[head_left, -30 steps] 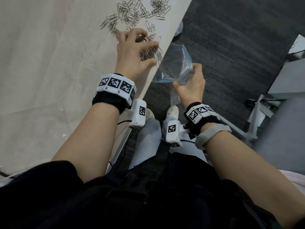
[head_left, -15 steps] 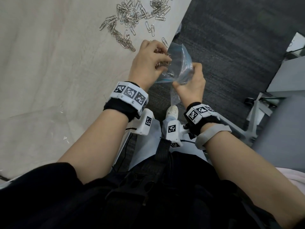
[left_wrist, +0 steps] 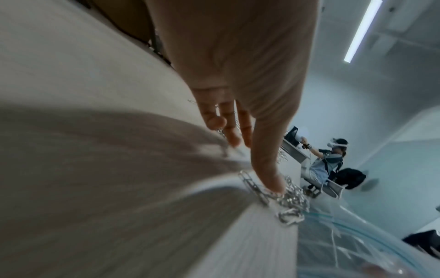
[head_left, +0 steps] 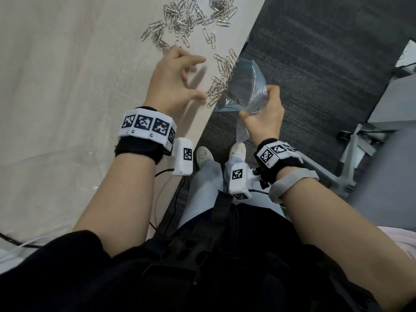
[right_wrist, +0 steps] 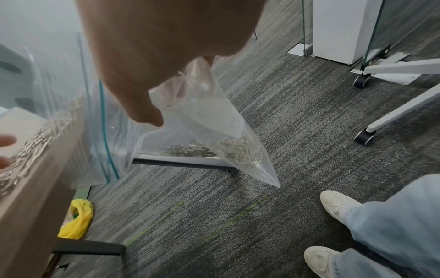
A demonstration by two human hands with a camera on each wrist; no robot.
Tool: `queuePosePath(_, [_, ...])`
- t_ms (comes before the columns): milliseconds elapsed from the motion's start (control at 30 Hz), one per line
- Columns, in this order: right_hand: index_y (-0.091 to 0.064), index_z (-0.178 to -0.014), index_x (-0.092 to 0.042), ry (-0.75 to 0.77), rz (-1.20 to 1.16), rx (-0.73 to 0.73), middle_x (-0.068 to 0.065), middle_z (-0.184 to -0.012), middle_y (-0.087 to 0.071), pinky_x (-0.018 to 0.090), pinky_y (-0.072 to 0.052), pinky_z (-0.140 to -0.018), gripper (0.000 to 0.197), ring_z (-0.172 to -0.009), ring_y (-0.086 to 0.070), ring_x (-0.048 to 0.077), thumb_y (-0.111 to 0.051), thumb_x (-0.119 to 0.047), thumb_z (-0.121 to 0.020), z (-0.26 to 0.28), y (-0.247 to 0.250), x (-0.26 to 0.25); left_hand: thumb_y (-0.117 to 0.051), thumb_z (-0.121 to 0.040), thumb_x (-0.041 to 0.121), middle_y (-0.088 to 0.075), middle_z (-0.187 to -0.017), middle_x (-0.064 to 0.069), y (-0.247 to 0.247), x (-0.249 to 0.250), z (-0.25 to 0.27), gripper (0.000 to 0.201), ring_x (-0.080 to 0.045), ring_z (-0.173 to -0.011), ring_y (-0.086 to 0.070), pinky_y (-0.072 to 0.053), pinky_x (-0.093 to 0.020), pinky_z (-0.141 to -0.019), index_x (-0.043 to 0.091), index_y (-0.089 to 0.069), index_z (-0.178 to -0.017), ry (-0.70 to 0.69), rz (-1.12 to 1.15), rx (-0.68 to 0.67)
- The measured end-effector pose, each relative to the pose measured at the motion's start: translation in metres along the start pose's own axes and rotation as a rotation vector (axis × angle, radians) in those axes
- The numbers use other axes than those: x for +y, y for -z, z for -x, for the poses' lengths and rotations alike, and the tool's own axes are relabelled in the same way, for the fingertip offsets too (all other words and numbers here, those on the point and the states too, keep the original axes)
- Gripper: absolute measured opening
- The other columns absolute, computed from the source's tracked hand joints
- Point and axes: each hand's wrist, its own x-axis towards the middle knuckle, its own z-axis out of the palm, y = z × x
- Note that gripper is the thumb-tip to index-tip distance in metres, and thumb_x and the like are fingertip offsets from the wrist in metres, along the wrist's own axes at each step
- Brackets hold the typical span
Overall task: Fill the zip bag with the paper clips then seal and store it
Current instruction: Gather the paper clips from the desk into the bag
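Right grip (head_left: 262, 113) pinches crinkled clear zip bag (right_wrist: 209, 131) — left grip (head_left: 173, 82) loose-fingered over wiry paper clips (head_left: 218, 86).

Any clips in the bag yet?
Yes, the right wrist view shows a heap of paper clips at the bottom of the zip bag.

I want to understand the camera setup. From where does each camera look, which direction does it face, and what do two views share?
Head: looks down at the table, both forearms, left hand and right hand.
Left wrist: looks along the left hand's fingers at the paper clips on the table edge.
Right wrist: looks down past the right hand at the zip bag, carpet and shoes.
All share the bag.
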Motion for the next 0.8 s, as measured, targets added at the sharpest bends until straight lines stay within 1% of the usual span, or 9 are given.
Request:
queuePosePath(100, [-0.047, -0.11, -0.014, 0.001, 0.006, 0.005, 0.009, -0.108, -0.061, 0.045, -0.05, -0.09, 0.055, -0.1, -0.06, 0.027, -0.078, -0.013, -0.064, 0.001, -0.002, 0.0, -0.086, -0.055, 0.028, -0.047, -0.103, 0.003, -0.004, 0.001, 0.0, 0.075, -0.007, -0.084, -0.042, -0.039, -0.017, -0.079, 0.019, -0.057, -0.124, -0.036, -0.085, -0.082])
queuePosePath(167, [-0.047, -0.11, -0.014, 0.0, 0.007, 0.004, 0.009, -0.108, -0.061, 0.046, -0.05, -0.09, 0.056, -0.1, -0.06, 0.026, -0.078, -0.013, -0.064, 0.0, -0.002, 0.001, -0.086, -0.057, 0.027, -0.053, -0.1, -0.002, -0.009, 0.002, -0.002, 0.069, -0.01, -0.081, -0.044, -0.042, -0.023, -0.08, 0.018, -0.06, -0.121, -0.051, -0.092, -0.067])
queuePosePath(233, [-0.047, -0.11, -0.014, -0.005, 0.002, 0.006, 0.009, -0.107, -0.062, 0.045, -0.051, -0.09, 0.056, -0.099, -0.061, 0.026, -0.078, -0.013, -0.064, -0.001, -0.003, 0.0, -0.085, -0.058, 0.026, -0.056, -0.093, -0.003, -0.012, 0.004, -0.004, 0.06, -0.012, -0.074, -0.046, -0.046, -0.029, -0.079, 0.017, -0.064, -0.114, -0.069, -0.081, -0.057])
queuePosePath(333, [-0.047, -0.11, -0.014, -0.003, 0.004, 0.01, 0.009, -0.107, -0.062, 0.046, -0.051, -0.089, 0.056, -0.099, -0.061, 0.027, -0.078, -0.014, -0.063, -0.001, -0.003, 0.0, -0.085, -0.059, 0.024, -0.056, -0.087, -0.001, -0.016, 0.006, -0.008, 0.05, -0.013, -0.068, -0.048, -0.046, -0.026, -0.075, 0.015, -0.068, -0.105, -0.091, -0.061, -0.054])
queuePosePath(500, [-0.047, -0.11, -0.013, 0.006, 0.011, 0.018, 0.01, -0.107, -0.062, 0.046, -0.051, -0.089, 0.056, -0.099, -0.061, 0.027, -0.078, -0.014, -0.063, -0.002, -0.005, -0.002, -0.08, -0.067, 0.018, -0.064, -0.094, -0.009, -0.029, 0.015, -0.013, 0.036, -0.013, -0.071, -0.053, -0.042, -0.015, -0.069, 0.013, -0.07, -0.101, -0.132, -0.065, -0.062])
queuePosePath(567, [-0.047, -0.11, -0.013, 0.009, 0.014, 0.015, 0.009, -0.107, -0.062, 0.045, -0.05, -0.09, 0.056, -0.099, -0.06, 0.027, -0.078, -0.014, -0.063, -0.002, -0.005, -0.002, -0.079, -0.069, 0.015, -0.065, -0.095, -0.01, -0.036, 0.02, -0.014, 0.031, -0.016, -0.073, -0.057, -0.042, -0.017, -0.07, 0.01, -0.07, -0.098, -0.145, -0.089, -0.083])
queuePosePath(633, [-0.047, -0.11, -0.013, 0.01, 0.011, 0.013, 0.009, -0.107, -0.062, 0.044, -0.05, -0.089, 0.056, -0.099, -0.06, 0.027, -0.078, -0.015, -0.063, -0.002, -0.005, -0.002, -0.079, -0.068, 0.014, -0.066, -0.095, -0.012, -0.04, 0.025, -0.013, 0.029, -0.021, -0.078, -0.061, -0.048, -0.024, -0.074, 0.008, -0.071, -0.095, -0.168, -0.073, -0.106])
queuePosePath(733, [-0.047, -0.109, -0.015, 0.007, 0.006, 0.017, 0.009, -0.106, -0.062, 0.043, -0.05, -0.088, 0.055, -0.098, -0.06, 0.027, -0.078, -0.016, -0.063, -0.002, -0.004, -0.002, -0.075, -0.073, 0.012, -0.063, -0.098, -0.01, -0.04, 0.024, -0.014, 0.027, -0.015, -0.076, -0.057, -0.053, -0.032, -0.076, 0.011, -0.07, -0.099, -0.196, 0.001, 0.0])
queuePosePath(800, [-0.047, -0.108, -0.014, 0.003, 0.004, 0.015, 0.009, -0.107, -0.062, 0.043, -0.05, -0.089, 0.054, -0.099, -0.059, 0.026, -0.078, -0.016, -0.063, -0.003, -0.003, -0.001, -0.071, -0.078, 0.014, -0.058, -0.11, -0.006, -0.039, 0.021, -0.018, 0.032, -0.011, -0.088, -0.053, -0.051, -0.029, -0.081, 0.018, -0.066, -0.109, -0.221, -0.091, 0.108])
